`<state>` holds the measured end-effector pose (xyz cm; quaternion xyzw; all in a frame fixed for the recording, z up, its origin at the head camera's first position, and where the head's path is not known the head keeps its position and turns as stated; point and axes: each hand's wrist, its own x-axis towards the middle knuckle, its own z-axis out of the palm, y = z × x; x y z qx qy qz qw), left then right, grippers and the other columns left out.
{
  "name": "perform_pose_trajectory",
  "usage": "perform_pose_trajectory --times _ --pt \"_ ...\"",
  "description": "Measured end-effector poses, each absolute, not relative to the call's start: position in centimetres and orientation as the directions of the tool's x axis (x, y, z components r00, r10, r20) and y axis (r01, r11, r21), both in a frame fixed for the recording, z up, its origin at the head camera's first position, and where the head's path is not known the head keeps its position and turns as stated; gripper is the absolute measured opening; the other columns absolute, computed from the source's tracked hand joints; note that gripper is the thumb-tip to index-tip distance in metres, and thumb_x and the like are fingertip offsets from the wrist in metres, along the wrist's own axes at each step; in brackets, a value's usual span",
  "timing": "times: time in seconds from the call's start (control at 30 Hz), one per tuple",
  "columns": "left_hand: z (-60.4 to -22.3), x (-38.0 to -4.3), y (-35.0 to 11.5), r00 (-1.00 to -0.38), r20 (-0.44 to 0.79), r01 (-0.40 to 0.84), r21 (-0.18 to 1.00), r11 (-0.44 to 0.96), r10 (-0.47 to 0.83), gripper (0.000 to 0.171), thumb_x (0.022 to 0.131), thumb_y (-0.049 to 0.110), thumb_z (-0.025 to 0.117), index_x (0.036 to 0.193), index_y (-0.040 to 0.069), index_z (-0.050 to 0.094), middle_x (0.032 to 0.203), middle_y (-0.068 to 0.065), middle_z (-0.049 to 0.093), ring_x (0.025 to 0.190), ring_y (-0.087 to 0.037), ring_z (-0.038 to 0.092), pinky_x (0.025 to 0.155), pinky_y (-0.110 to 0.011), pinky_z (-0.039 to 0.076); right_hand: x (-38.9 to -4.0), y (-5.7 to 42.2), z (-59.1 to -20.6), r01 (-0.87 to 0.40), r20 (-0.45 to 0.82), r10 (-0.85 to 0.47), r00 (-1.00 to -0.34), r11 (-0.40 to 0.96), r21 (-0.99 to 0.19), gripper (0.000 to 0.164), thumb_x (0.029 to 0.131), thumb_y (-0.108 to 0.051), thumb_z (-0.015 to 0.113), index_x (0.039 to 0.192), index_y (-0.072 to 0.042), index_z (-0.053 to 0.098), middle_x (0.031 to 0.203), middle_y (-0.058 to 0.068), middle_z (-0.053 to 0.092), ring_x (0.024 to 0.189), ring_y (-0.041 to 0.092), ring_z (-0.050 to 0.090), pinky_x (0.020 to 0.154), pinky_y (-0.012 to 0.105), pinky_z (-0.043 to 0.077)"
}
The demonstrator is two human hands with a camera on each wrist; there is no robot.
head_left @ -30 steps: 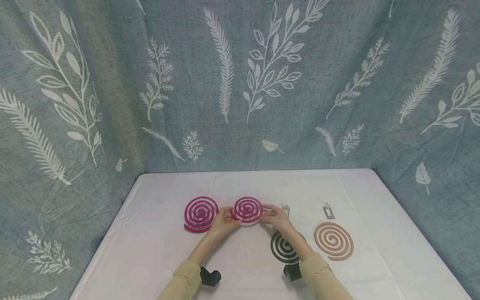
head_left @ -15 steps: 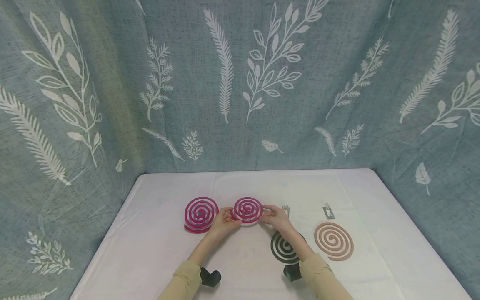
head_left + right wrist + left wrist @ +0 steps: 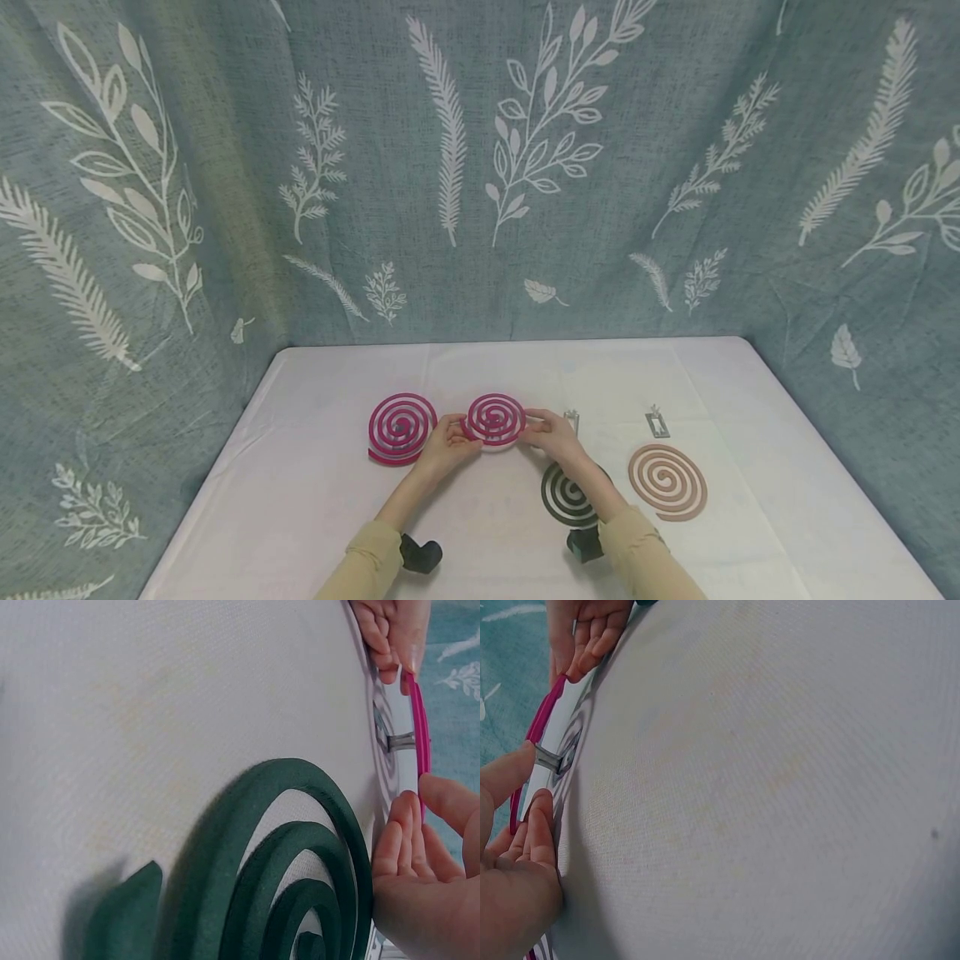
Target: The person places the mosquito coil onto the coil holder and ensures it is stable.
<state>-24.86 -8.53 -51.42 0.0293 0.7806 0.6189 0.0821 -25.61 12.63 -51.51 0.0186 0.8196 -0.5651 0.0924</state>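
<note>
A magenta mosquito coil (image 3: pixel 495 419) is held level just above the white tabletop, its rim pinched from both sides. My left hand (image 3: pixel 450 443) grips its left edge with thumb and fingers, and my right hand (image 3: pixel 553 437) grips the right edge. Seen side-on in the right wrist view, a metal coil stand (image 3: pixel 401 741) rises from the table to the underside of the coil (image 3: pixel 420 720). Another magenta coil (image 3: pixel 402 428) lies left of my left hand. Beneath my right forearm lies a dark green coil (image 3: pixel 564 497), partly covered by the arm.
A tan coil (image 3: pixel 667 482) lies on the tablecloth (image 3: pixel 315 467) at the right, with a flat metal stand (image 3: pixel 657 422) behind it. Another stand (image 3: pixel 573 418) is partly hidden beside my right hand. A leaf-patterned curtain (image 3: pixel 480 167) borders the table behind and at the sides.
</note>
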Motion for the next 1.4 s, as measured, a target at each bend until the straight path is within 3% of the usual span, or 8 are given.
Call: perform_pose_trajectory --times 0.3,0.63,1.4 --pt "-49.4 -23.9 -8.3 -0.983 -0.110 -0.078 0.975 0.209 0.149 0.056 0.083 0.001 0.066 0.131 -0.010 0.039 0.101 -0.026 0.057 0.080 -0.013 0.053 0.069 -0.018 0.045 -25.8 12.6 -51.6 0.136 -0.174 -0.073 -0.982 0.366 -0.921 0.053 0.084 -0.020 0.069 0.132 -0.004 0.052 0.104 0.014 0.069 0.098 0.026 0.065 0.097 0.055 0.044" --pt "-52.2 -25.2 -8.5 -0.984 -0.110 -0.078 0.972 0.220 0.138 0.060 0.082 0.004 0.069 0.133 -0.007 0.038 0.103 -0.021 0.057 0.083 -0.012 0.053 0.068 -0.016 0.045 -25.8 12.7 -51.8 0.150 -0.187 -0.068 -0.980 0.364 -0.919 0.053 0.084 -0.020 0.069 0.132 -0.005 0.052 0.105 0.013 0.069 0.097 0.025 0.065 0.096 0.053 0.045" --pt "-52.0 -25.2 -8.7 -0.983 -0.119 -0.087 0.973 0.213 0.140 0.059 0.082 0.007 0.070 0.132 -0.003 0.041 0.097 -0.012 0.057 0.081 -0.010 0.052 0.070 -0.016 0.045 -25.9 12.7 -51.9 0.125 -0.167 -0.081 -0.983 0.376 -0.918 0.053 0.084 -0.020 0.068 0.132 -0.004 0.051 0.105 0.014 0.069 0.098 0.026 0.066 0.097 0.055 0.043"
